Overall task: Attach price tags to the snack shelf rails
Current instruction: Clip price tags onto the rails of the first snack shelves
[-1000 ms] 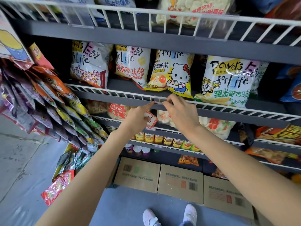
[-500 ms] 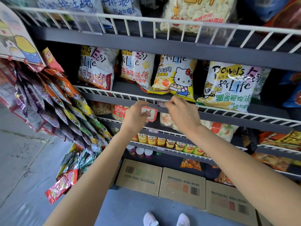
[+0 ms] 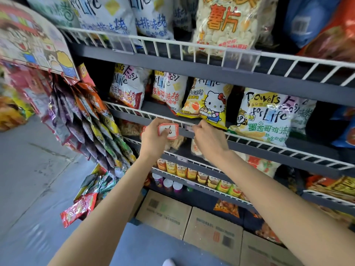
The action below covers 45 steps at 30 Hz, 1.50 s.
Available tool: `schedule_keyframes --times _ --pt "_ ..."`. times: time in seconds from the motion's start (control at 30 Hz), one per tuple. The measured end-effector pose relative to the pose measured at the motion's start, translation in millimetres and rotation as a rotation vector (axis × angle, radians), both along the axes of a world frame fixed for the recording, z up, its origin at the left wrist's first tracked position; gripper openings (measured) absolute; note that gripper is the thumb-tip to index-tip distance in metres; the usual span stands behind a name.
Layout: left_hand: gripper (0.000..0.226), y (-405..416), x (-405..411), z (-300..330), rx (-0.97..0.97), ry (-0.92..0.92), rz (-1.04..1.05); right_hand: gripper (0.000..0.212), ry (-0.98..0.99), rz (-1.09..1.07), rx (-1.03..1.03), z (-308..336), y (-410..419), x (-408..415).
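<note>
My left hand (image 3: 153,137) holds a small stack of red-bordered white price tags (image 3: 168,130) in front of the second shelf's white wire rail (image 3: 134,112). My right hand (image 3: 208,138) is just to the right, its fingertips pinched on a clear tag holder (image 3: 187,126) clipped to that rail, under the yellow cat-print snack bag (image 3: 207,104). Whether a tag sits inside the holder is hard to tell. Two clear holders (image 3: 241,60) hang on the top rail (image 3: 172,43).
Snack bags fill every shelf, with small cans on the lower shelf (image 3: 182,171). Strips of hanging snack packets (image 3: 86,123) crowd the left side. Cardboard boxes (image 3: 211,227) line the grey floor below. My shoe tip (image 3: 169,263) shows at the bottom.
My left hand has drawn back from the rail and raised the tag stack so its face shows. My right hand stays pinched at the holder. The view has tilted up.
</note>
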<state>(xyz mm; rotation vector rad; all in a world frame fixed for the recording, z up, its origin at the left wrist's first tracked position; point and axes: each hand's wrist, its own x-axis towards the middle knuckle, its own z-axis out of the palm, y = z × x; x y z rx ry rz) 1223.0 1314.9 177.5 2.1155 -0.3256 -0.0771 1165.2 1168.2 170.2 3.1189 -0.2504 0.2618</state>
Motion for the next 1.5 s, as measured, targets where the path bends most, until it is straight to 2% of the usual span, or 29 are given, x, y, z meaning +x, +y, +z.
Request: schedule_keyframes --times 0.2,0.33,0.4,0.67,0.9,1.17,1.3,1.5 --pt "0.021 17 -4 17 -0.047 -0.003 0.038 0.029 0.036 -0.056 0.261 7 9 1" --pt "0.017 32 7 32 -0.137 0.019 0.024 0.030 -0.077 0.066 0.867 43 28 16" --pt "0.012 42 14 41 -0.175 0.027 0.000 0.028 -0.134 0.130 1.024 64 43 22" --pt "0.012 93 65 88 -0.235 -0.091 -0.154 0.018 -0.253 0.109 1.154 118 97 64" --pt "0.032 120 112 105 -0.186 -0.121 -0.253 0.016 -0.386 0.050 1.175 130 136 100" --pt "0.021 126 146 121 -0.212 -0.180 -0.348 0.016 -0.515 -0.050 1.267 147 143 127" --pt "0.026 117 153 132 -0.229 -0.212 -0.339 0.019 -0.603 -0.060 1.250 158 140 130" --pt "0.027 108 156 135 -0.257 -0.214 -0.251 0.006 -0.556 -0.034 1.207 166 128 132"
